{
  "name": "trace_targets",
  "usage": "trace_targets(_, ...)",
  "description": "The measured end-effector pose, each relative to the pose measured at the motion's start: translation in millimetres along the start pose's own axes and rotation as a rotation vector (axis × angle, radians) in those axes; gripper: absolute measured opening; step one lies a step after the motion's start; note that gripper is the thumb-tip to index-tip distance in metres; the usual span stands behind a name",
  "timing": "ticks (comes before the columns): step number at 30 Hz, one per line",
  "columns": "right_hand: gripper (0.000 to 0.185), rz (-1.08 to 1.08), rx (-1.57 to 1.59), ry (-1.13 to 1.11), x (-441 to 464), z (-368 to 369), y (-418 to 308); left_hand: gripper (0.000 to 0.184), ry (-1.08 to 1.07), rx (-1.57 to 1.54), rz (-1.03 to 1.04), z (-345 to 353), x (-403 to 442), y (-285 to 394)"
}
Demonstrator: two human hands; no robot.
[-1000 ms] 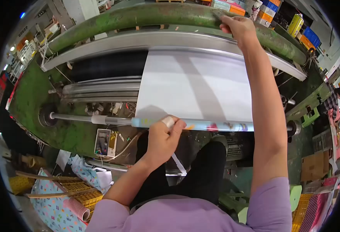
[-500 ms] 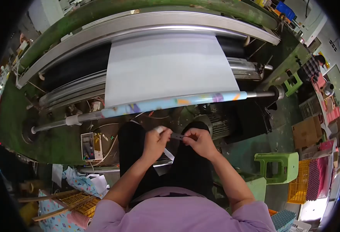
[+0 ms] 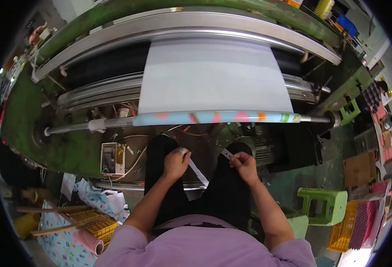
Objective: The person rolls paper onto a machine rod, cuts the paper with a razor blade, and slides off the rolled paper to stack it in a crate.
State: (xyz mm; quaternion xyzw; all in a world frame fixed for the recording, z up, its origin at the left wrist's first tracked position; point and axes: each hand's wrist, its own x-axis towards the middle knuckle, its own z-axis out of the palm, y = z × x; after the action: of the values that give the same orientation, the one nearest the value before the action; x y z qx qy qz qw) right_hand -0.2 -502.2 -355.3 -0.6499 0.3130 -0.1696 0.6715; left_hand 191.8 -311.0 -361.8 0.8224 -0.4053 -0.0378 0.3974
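Observation:
My right hand (image 3: 244, 167) pinches a short, pale, flat strip with dark spots (image 3: 226, 154) between thumb and fingers, above my right thigh. Over the left thigh, my left hand (image 3: 176, 164) is closed, with something white at its fingertips that I cannot make out. A long white strip (image 3: 198, 173) slants down between my knees; its upper end is close to my left fingers, and whether they hold it is unclear. Ahead of both hands, a roll of light blue printed sheet (image 3: 205, 118) sits on a metal shaft (image 3: 73, 128), joined to a wide white sheet (image 3: 216, 78).
Metal rollers (image 3: 102, 93) and a green machine frame (image 3: 26, 129) surround the sheet. A small box of bits (image 3: 112, 159) stands left. At right are a green stool (image 3: 322, 204), a yellow crate (image 3: 343, 227) and a cardboard box (image 3: 359, 169). Another person (image 3: 374, 95) sits far right.
My hands, together on the dark-spotted strip before, are now apart; the strip stays in my right hand. The printed roll shows a different part of its pattern. The view has shifted slightly.

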Motion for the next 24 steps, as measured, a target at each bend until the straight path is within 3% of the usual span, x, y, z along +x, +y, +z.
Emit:
trace_targets(18, 0.004, -0.014, 0.003, 0.011, -2.3, -3.1, -1.3, 0.018, -0.055, 0.042, -0.038, 0.3, -0.2, 3.9)
trace_targets(21, 0.006, 0.116, -0.065, 0.008, -7.0, -12.8, -17.5, 0.015, -0.141, 0.034, -0.101, -16.2, 0.3, 15.8)
trace_targets(23, 0.007, -0.12, -0.141, 0.019, -6.9, -15.8, -90.2, 0.02, 0.286, 0.174, 0.259, -54.6, 5.4, 53.0)
trace_targets(24, 0.007, -0.228, -0.172, 0.009, -2.6, -8.0, -124.4, 0.028, 0.329, 0.253, 0.334, -65.8, 9.9, 64.5)
